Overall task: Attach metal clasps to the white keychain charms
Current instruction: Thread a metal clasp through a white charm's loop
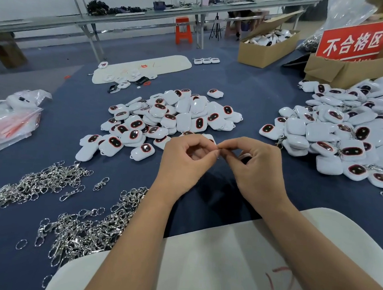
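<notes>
Left hand (188,159) and right hand (256,166) meeting fingertip to fingertip above blue table (246,87), both curled and pinching something small between them, too tiny to identify; right hand also cupping dark-faced charm (245,157) under its fingers; loose charm pile (169,118) lying just beyond hands; bigger charm heap (345,137) sitting at right; metal clasps (72,218) spreading near left; white board (223,260) lying under forearms.

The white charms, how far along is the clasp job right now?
Done: the right pile shows clasps already hanging off charms. In hand: the left hand and right hand pinch something small together, with a charm under the right palm. Left: the middle pile and the loose clasps.
</notes>
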